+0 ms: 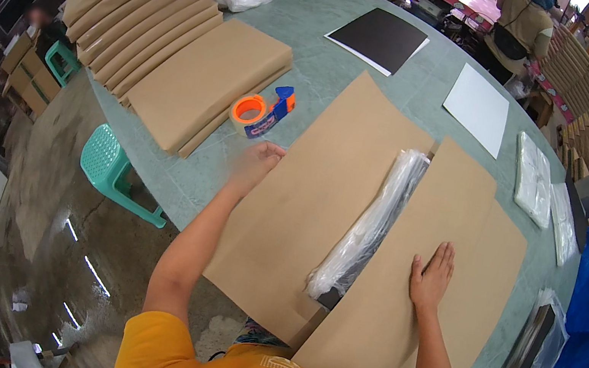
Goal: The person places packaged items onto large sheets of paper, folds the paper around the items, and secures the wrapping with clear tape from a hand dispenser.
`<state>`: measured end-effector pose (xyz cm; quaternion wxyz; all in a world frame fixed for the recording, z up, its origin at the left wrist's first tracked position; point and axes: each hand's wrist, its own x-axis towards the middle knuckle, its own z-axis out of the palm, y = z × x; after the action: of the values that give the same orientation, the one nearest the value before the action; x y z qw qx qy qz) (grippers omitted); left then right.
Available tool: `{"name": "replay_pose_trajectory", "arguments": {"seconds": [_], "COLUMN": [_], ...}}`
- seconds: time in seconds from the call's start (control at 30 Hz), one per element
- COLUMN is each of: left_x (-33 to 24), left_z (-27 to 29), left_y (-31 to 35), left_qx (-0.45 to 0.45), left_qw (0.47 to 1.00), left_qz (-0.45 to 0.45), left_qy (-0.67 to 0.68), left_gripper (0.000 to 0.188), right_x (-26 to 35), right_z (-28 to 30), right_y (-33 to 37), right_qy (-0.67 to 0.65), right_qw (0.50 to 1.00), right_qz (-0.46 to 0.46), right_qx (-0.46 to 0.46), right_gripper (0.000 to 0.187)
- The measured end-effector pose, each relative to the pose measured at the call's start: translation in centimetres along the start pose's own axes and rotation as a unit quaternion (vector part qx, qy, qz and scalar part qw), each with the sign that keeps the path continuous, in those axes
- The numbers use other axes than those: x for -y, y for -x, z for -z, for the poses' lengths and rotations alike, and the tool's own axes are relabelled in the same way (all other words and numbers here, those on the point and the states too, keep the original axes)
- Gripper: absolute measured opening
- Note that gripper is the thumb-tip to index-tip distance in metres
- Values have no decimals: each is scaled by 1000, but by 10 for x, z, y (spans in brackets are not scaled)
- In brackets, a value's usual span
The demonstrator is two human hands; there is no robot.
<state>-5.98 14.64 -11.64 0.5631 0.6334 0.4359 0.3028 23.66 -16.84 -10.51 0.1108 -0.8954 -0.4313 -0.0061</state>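
Note:
In front of me a large sheet of brown kraft paper (309,186) lies on the table, its right part (409,241) folded over toward the middle. Between the sheet's two sides shows a bundle in clear plastic (373,223), dark along one edge; its right side is covered by the fold. My left hand (255,168), slightly blurred, pinches the paper's left edge. On the folded part my right hand (434,275) rests flat with its fingers stretched out. Just beyond my left hand is a blue and orange tape dispenser (263,111) with a roll of tape.
Brown paper-wrapped packages (203,77) are stacked at the far left of the table (319,26). Black and white sheets (379,39), a white sheet (476,109) and plastic-wrapped packs (534,179) lie far and right. A green stool (113,163) stands left; another person (523,28) is beyond.

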Motion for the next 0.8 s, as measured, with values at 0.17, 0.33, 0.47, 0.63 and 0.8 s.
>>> {"name": "replay_pose_trajectory", "arguments": {"seconds": [0.17,0.33,0.47,0.63,0.8], "left_x": [-18,-15,-21,-14,20], "left_z": [-15,-17,-18,-11,-15], "left_y": [11,12,12,5,4], "left_qx": [-81,-113,-95,-11,-106], "left_qw": [978,949,947,955,916], "left_qz": [-118,-198,-155,-16,-99], "left_qy": [-151,-216,-265,-295,-375], "left_gripper": [14,16,18,24,33], "right_x": [-2,-1,-3,-4,0], "right_z": [2,0,-1,-1,-1], "right_y": [1,0,0,0,0], "right_qy": [8,8,16,12,14], "right_qw": [1000,1000,1000,1000,1000], "right_qz": [-7,-2,-5,-4,-8], "right_qx": [5,-1,1,1,3], "right_gripper": [67,67,67,67,68]}}
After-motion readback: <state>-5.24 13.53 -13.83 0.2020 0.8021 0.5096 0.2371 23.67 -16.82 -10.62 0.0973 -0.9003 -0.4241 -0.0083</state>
